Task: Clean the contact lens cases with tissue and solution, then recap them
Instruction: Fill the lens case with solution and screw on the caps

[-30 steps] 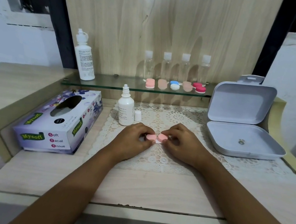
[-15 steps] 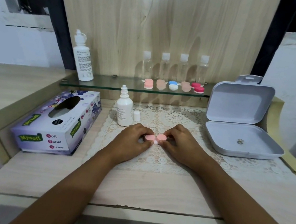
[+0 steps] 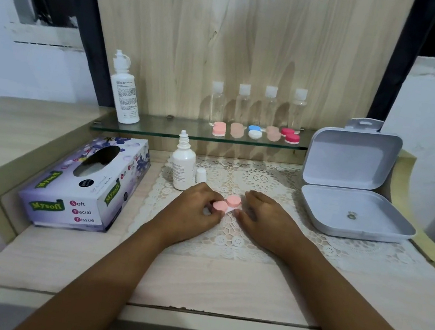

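Bare wood runs along the table (image 3: 193, 282) front edge. On the lace mat (image 3: 227, 241), the left hand (image 3: 198, 212) pinches the pink lens case (image 3: 226, 204). The right hand (image 3: 267, 219) rests loosely curved just beside it, holding nothing. A tissue box (image 3: 83, 187) flanks the left, an open grey box (image 3: 355, 213) the right, and a solution bottle (image 3: 182, 168) stands just behind.

Two bare forearms (image 3: 115, 276), uncovered right down to the frame's lower edge, lead to the person's left hand (image 3: 195, 213) and right hand (image 3: 268, 223), both equally bare.
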`<state>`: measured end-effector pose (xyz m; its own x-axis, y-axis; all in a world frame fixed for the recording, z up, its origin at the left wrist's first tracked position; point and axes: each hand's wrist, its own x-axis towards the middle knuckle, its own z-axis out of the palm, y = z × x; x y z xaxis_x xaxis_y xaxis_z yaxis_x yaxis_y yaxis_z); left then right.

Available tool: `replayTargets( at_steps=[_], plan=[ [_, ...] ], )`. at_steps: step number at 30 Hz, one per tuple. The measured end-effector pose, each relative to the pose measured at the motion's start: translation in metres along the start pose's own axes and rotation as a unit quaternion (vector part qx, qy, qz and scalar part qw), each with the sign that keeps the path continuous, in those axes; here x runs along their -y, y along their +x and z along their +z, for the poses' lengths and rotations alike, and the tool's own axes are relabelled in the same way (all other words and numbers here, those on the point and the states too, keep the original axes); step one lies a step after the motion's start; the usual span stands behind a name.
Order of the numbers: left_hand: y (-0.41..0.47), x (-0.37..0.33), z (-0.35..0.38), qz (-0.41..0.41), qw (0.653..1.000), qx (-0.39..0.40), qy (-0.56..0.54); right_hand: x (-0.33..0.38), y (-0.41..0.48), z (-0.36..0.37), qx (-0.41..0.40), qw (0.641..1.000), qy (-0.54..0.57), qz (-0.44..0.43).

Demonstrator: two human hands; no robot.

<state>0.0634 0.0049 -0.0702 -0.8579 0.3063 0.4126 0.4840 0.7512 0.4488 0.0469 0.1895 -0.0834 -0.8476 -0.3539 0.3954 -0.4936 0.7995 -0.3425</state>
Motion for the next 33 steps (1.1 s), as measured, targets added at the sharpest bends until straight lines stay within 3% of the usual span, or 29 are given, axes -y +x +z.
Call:
replayTargets(
  at_steps=[13,19,26,33],
  plan=[
    [0.077,-0.011,-0.08,-0.062,0.963,-0.219,0.148,-0.005,0.001,0.005,0.001,1.0,-0.009,-0.007],
    [0.114,-0.004,-0.086,-0.147,0.947,-0.157,0.238,-0.008,0.002,0.009,-0.008,1.0,-0.009,-0.012],
    [0.123,0.002,-0.071,-0.186,0.926,-0.075,0.319,-0.01,0.002,0.009,-0.012,1.0,0.002,-0.021],
    [0.126,0.012,-0.071,-0.199,0.933,-0.061,0.295,-0.012,0.003,0.011,-0.019,1.0,0.005,-0.023]
  ],
)
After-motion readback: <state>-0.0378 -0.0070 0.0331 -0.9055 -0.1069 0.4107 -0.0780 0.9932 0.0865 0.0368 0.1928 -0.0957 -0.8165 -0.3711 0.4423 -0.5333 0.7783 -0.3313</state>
